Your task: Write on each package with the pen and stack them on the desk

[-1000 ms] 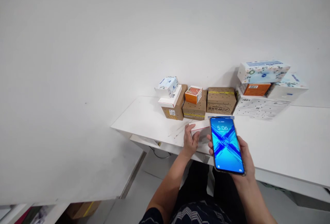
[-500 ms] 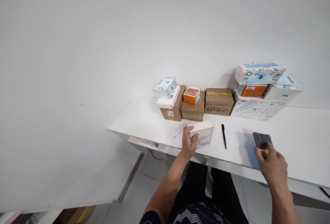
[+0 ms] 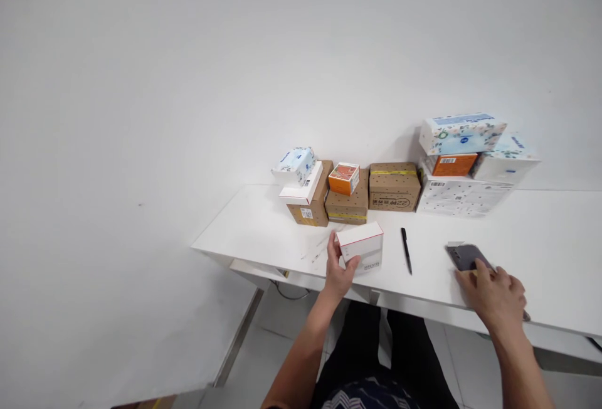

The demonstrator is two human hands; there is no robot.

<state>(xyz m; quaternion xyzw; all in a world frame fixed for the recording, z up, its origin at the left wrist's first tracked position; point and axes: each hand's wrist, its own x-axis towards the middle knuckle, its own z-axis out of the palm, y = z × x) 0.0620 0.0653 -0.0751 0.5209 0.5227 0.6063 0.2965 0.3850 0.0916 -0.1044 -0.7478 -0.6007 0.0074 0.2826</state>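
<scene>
My left hand (image 3: 340, 269) is wrapped round the left end of a small white box (image 3: 367, 247) with red edges, thumb on its near face. The box stands at the front of the white table (image 3: 254, 217). At the right, my right hand (image 3: 496, 293) has its fingers over a dark smartphone (image 3: 465, 256), which lies back-up at the table top with its camera end toward the far left. Part of the phone is hidden under the hand. Between the two hands lies a black pen (image 3: 406, 251).
Cardboard boxes (image 3: 393, 187) line the wall, with an orange box (image 3: 345, 178), a flat white box (image 3: 303, 186) and a tissue pack (image 3: 295, 166) on top. On the right, more tissue packs (image 3: 463, 134) and another orange box (image 3: 454, 164) rest on a large white box (image 3: 463, 196).
The phone has gone from tilted up in my right hand to flat at the table, turned toward the left. The white box in my left hand has tipped slightly.
</scene>
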